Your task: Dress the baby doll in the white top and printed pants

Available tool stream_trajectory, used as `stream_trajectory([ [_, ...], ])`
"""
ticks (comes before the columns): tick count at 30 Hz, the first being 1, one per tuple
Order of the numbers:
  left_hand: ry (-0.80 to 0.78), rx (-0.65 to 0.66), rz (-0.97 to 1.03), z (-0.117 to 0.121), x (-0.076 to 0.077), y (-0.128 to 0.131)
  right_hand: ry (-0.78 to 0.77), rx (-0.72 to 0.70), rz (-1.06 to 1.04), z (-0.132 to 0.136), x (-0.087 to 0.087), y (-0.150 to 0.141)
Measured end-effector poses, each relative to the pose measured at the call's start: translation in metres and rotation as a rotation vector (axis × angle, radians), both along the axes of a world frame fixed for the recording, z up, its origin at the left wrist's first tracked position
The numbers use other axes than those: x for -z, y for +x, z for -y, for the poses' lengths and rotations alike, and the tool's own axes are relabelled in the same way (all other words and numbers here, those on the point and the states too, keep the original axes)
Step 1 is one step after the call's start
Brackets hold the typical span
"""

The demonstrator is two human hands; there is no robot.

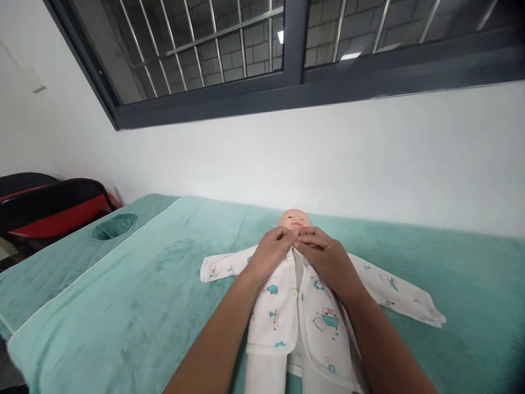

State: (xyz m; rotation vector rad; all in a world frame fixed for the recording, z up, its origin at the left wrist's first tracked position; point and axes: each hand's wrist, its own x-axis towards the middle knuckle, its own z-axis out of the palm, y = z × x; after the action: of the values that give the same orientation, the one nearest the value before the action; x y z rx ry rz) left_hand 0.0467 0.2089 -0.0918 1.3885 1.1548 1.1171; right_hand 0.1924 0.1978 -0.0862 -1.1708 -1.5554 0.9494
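A baby doll [293, 219] lies on its back on a teal padded table [143, 306], head toward the wall. It wears a white printed baby jacket [283, 312] with sleeves spread to both sides. My left hand [270, 251] and my right hand [324, 257] meet at the jacket's collar just below the doll's chin, fingers pinched on the two front edges of the cloth. Lower down the jacket front hangs apart, with a small button showing on the left panel. White trousers cover the doll's legs at the bottom edge.
The table has a round face hole [115, 225] at its left end. A black and red chair [53, 208] stands at the far left. A white wall [369, 158] and a barred dark-framed window [287, 54] lie behind the table.
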Motion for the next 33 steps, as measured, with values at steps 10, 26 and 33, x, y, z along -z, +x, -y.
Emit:
stream_trajectory([
  [10,0.057,-0.018,-0.062,-0.003,0.003,-0.001,-0.122,0.077,-0.020,-0.003,0.004,0.002],
  [26,-0.108,0.112,0.174,0.007,-0.007,-0.010,-0.058,0.060,0.029,-0.002,0.007,0.004],
  [33,-0.100,0.198,0.280,0.012,-0.002,-0.009,-0.060,0.060,-0.009,-0.002,0.010,0.001],
])
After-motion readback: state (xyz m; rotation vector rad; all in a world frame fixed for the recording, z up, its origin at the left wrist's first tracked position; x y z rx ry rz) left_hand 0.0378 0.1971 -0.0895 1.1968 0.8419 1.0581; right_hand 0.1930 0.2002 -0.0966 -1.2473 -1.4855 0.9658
